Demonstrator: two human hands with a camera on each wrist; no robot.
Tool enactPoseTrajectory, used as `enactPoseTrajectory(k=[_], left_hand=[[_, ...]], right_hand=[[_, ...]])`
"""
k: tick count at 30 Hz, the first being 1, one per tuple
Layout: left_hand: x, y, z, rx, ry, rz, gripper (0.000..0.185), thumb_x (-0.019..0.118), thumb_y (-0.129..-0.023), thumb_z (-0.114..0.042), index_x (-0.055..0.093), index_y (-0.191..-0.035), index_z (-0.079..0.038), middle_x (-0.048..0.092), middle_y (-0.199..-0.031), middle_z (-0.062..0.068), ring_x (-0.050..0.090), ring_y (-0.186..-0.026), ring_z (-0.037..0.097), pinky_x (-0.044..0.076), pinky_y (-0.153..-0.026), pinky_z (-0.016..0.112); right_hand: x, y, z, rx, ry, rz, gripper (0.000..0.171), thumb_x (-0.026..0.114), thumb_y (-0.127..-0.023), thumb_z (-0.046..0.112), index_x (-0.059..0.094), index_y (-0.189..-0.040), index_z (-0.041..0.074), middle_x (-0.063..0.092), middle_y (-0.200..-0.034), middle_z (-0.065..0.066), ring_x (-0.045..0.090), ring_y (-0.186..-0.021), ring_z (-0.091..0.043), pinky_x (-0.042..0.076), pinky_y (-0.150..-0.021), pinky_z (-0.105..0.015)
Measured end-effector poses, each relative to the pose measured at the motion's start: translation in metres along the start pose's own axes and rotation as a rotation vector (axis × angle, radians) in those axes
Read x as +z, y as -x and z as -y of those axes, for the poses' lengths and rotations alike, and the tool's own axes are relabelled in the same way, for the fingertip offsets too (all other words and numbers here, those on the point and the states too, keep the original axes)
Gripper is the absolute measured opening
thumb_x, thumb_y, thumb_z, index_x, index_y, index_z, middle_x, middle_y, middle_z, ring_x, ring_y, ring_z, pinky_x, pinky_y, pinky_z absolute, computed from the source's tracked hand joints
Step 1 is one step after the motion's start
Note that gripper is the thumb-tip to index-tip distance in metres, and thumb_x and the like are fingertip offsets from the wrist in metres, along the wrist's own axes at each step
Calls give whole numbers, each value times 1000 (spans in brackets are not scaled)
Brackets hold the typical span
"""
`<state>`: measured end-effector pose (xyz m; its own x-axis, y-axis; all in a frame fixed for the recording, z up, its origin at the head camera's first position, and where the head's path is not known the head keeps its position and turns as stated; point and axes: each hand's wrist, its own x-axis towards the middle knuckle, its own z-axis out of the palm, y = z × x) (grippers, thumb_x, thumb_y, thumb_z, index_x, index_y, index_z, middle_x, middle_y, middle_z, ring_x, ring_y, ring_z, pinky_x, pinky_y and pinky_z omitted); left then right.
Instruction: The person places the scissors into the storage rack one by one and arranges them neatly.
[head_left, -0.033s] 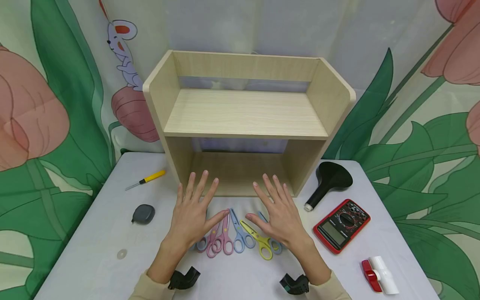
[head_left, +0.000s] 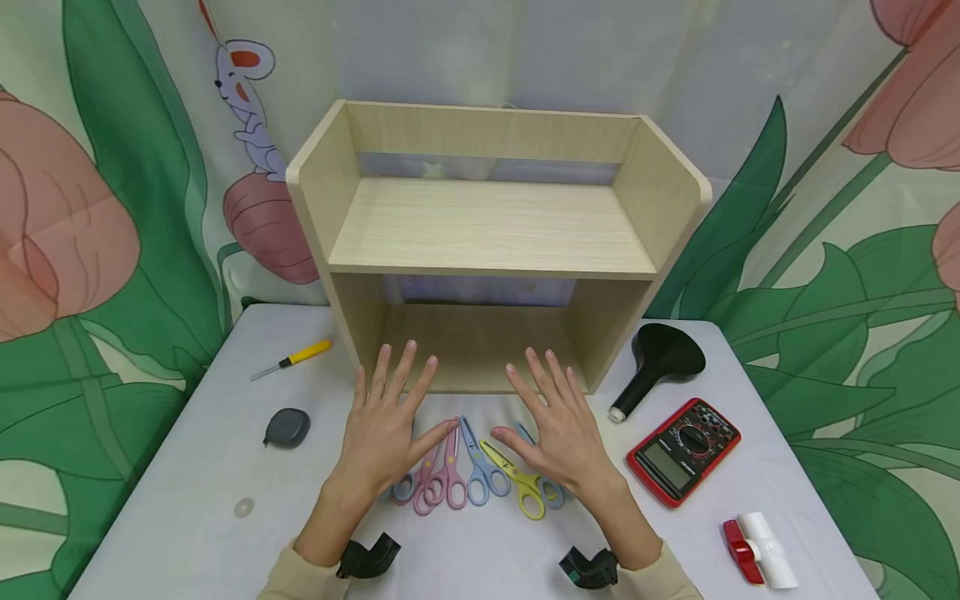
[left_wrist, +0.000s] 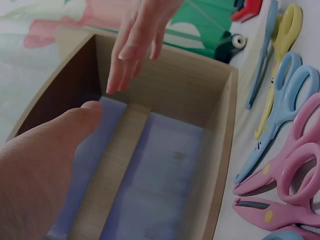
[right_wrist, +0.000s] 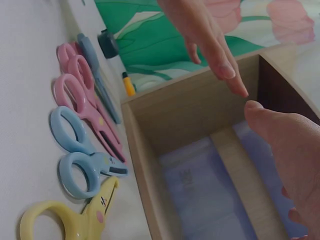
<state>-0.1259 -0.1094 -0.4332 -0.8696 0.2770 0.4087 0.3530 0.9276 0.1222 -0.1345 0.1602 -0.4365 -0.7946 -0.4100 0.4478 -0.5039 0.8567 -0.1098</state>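
Worktable from left to right, head view. At the left edge of the table lie a yellow-handled screwdriver (head_left: 302,353), a dark grey rounded case (head_left: 287,427) and a small translucent disc (head_left: 243,507). The left hand (head_left: 382,429) comes next, palm down, fingers straight and spread, gripping nothing. Between and partly beneath the two hands, in front of a two-tier wooden shelf unit (head_left: 491,225), six pairs of scissors form a fan: a left blue pair (right_wrist: 97,75) partly hidden by the left hand, two pink pairs (head_left: 452,454), a middle blue pair (head_left: 476,454), a yellow pair (head_left: 516,475) and a right blue pair (left_wrist: 263,55) partly under the right hand (head_left: 558,429). That hand is likewise spread and holds nothing.

The scissors' long axes run roughly away from the person, loops near, blades toward the shelf; the yellow pair slants, its tip to the left. The left thumb is nearer the pink pairs, the right thumb nearer the yellow. Farther right lie a black paddle-shaped object (head_left: 675,354), a red-framed multimeter (head_left: 684,452) and a red-and-white valve (head_left: 768,550). The multimeter's dial markings are too small to read; no brand is legible.
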Motion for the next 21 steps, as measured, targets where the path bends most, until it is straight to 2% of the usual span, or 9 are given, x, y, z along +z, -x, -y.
enactPoseTrajectory(k=[5, 7, 14, 21], left_hand=[[-1, 0, 1, 13, 1, -15, 91, 60, -85, -69, 29, -159, -25, 13, -170, 6, 4, -157, 35, 21, -119, 71], [-2, -1, 1, 15, -1, -20, 91, 61, -85, -68, 30, -159, -25, 13, -170, 6, 3, -157, 35, 21, -119, 71], [-6, -4, 3, 6, 21, -31, 90, 64, -84, -67, 35, -157, -21, 19, -168, 10, 12, -156, 40, 25, -118, 70], [-12, -7, 13, -29, 143, -165, 82, 73, -85, -50, 44, -152, -12, 32, -162, 17, 27, -151, 42, 40, -113, 60]], right_hand=[[1, -1, 0, -13, -9, -16, 90, 23, -90, 83, 38, -155, 22, 25, -167, -9, 23, -154, -37, 22, -124, -60], [1, -2, -1, -19, -13, -21, 90, 24, -90, 82, 37, -156, 22, 25, -167, -9, 23, -154, -37, 23, -123, -60], [0, -5, -2, -25, -49, -3, 89, 44, -89, 78, 34, -157, 22, 25, -167, -9, 23, -154, -35, 23, -124, -58], [0, -4, 1, -2, -125, 35, 95, 68, -82, 65, 33, -158, 19, 35, -162, -10, 36, -148, -35, 35, -117, -62]])
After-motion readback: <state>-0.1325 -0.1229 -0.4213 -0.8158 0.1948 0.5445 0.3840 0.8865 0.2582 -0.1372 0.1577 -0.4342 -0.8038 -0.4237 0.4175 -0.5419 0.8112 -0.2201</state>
